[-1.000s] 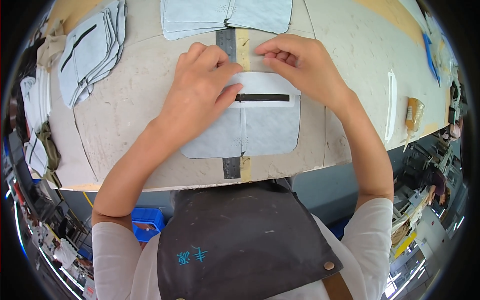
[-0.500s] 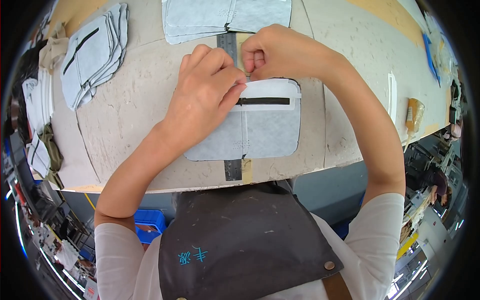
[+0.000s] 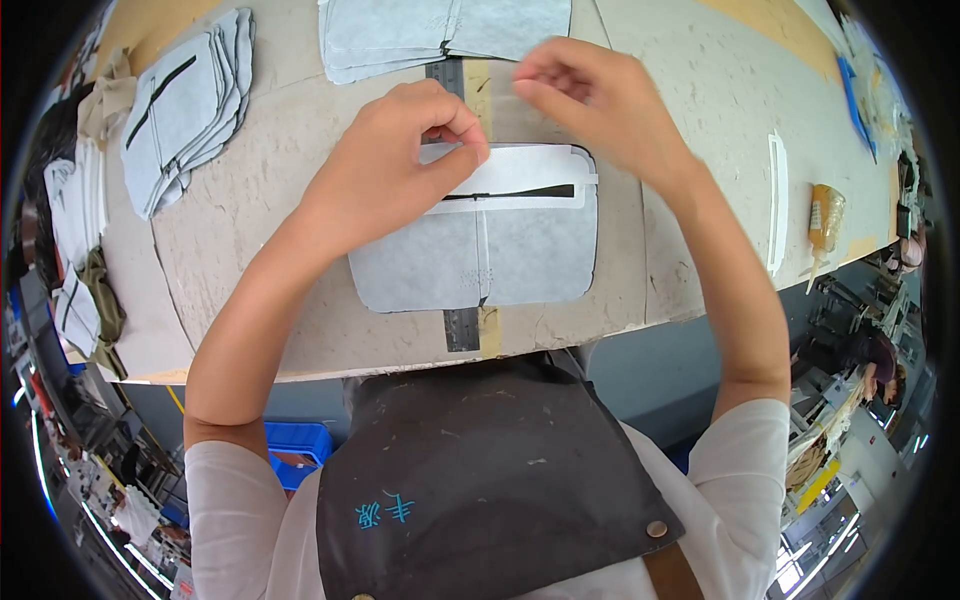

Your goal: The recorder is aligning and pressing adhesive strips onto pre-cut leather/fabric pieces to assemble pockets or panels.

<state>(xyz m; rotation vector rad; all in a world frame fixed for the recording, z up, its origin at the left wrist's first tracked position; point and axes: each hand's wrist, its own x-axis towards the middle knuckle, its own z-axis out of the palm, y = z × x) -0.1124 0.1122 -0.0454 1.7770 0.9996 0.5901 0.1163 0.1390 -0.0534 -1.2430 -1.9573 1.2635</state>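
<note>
A pale blue-grey fabric panel (image 3: 535,250) with rounded corners lies flat on the table. Across its upper part run a white strip (image 3: 540,160) and a narrow slot with black in it (image 3: 540,192). My left hand (image 3: 405,170) covers the panel's upper left. Its thumb and forefinger are pinched together at the middle of the far edge, and anything between them is hidden. Raised beyond that edge, to the right, my right hand (image 3: 590,95) is slightly blurred, its thumb apart from its half-curled fingers, with nothing visible in it. Under the panel passes a dark steel ruler (image 3: 462,330).
Similar panels are piled at the far middle (image 3: 400,40) and far left (image 3: 190,110). Yellow tape (image 3: 490,325) lies beside the ruler. On the right are a white strip piece (image 3: 778,200), an amber bottle (image 3: 826,215) and a blue tool (image 3: 857,110). A blue bin (image 3: 300,440) stands below the table.
My right hand has lifted off the panel's far edge and moved right, its fingers loosening. My left hand stays at the edge, its fingers drawn closer together. The whole view has shifted slightly.
</note>
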